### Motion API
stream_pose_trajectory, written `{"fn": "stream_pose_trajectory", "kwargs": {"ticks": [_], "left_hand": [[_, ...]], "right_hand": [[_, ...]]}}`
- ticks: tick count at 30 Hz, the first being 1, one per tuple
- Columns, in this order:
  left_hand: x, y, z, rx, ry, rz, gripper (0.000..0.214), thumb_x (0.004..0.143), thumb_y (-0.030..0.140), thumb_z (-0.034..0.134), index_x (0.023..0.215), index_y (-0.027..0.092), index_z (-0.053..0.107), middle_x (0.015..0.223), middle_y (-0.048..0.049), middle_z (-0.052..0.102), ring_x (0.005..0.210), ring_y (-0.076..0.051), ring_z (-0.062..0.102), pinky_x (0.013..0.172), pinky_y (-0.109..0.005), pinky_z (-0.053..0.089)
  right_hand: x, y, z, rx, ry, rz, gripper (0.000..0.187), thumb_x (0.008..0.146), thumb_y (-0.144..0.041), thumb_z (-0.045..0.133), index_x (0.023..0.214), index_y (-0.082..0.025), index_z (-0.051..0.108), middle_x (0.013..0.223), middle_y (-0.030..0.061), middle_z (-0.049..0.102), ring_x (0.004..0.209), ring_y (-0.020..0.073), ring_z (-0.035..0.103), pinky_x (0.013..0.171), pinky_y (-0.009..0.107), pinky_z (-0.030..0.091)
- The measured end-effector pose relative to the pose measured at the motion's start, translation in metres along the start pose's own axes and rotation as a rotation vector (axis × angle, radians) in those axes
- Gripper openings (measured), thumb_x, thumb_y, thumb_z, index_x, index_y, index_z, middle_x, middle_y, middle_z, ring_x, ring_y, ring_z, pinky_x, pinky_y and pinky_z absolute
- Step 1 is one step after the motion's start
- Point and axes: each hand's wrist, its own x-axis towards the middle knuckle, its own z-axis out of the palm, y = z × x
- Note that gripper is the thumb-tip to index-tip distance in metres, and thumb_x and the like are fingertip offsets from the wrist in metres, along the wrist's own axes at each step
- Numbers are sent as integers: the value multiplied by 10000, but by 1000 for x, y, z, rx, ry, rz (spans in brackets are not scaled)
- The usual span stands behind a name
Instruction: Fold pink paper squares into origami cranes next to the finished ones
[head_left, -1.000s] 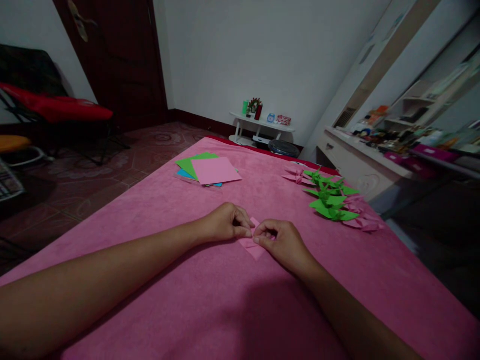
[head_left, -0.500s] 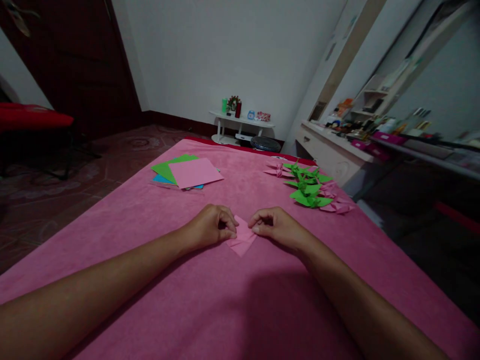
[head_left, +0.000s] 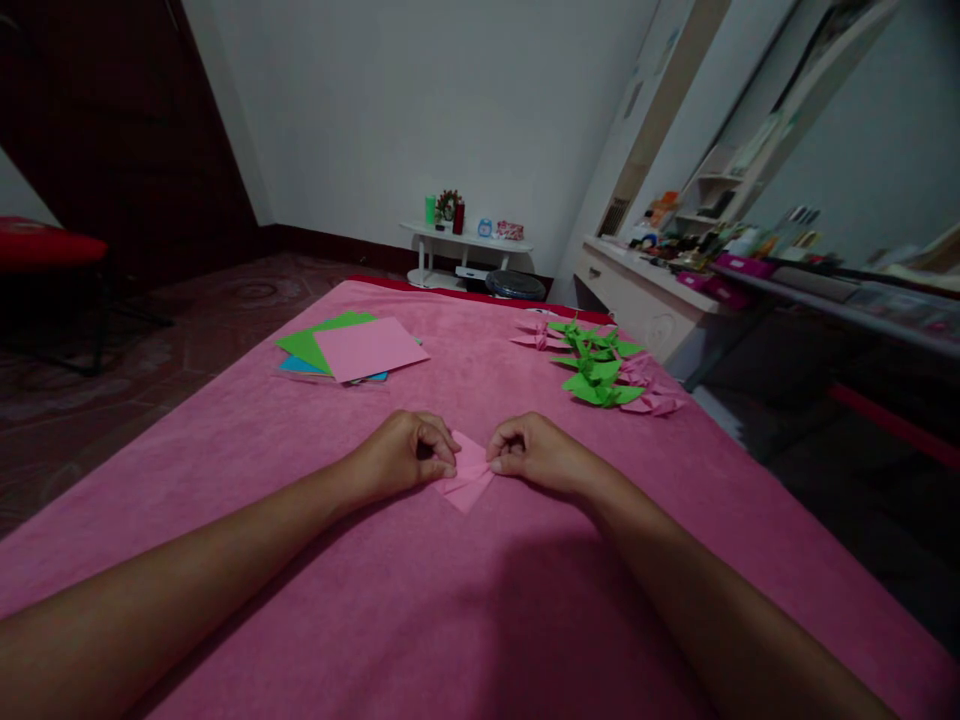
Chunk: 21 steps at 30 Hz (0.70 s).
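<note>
A small folded piece of pink origami paper lies on the pink cloth-covered table, one corner pointing toward me, with creases across its middle. My left hand pinches its left edge between thumb and fingers. On the opposite side, my right hand grips the right corner the same way. The fingertips cover parts of both side edges. Beyond my left hand lies a stack of square paper sheets, a pink sheet on top of a green sheet and blue ones.
Several folded paper cranes, green cranes and pink cranes, are grouped at the table's far right. Past the far edge stands a low white shelf. A dresser holding bottles is on the right, a red seat on the left.
The whole view has shifted slightly, so the table things appear further left. My right hand is a little closer to my left; both still pinch the pink paper.
</note>
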Motion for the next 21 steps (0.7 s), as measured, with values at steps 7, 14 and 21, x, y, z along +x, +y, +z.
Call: {"fn": "stream_pose_trajectory", "kwargs": {"ticks": [7,14,21], "left_hand": [[-1,1,0,2,4,10,35,650,141,698,662,158,726,810,-69,663,804,-159,601,735,-270,478],[-1,1,0,7,-1,17,48,658,144,689,672,166,728,810,-61,660,800,-153,599,740,-268,476],[0,0,1,6,8,28,44,657,146,685,660,166,725,802,-65,661,810,-161,595,752,-278,473]], "right_hand": [[1,-6,1,-181,29,84,112,680,-212,600,688,-137,683,597,3,591,562,95,498,485,184,301],[4,-14,2,-261,30,148,88,623,-174,576,614,-159,662,580,6,611,540,103,508,466,196,299],[4,-7,-2,-291,105,188,31,573,-169,664,593,-174,640,561,-10,599,502,92,483,453,195,291]]}}
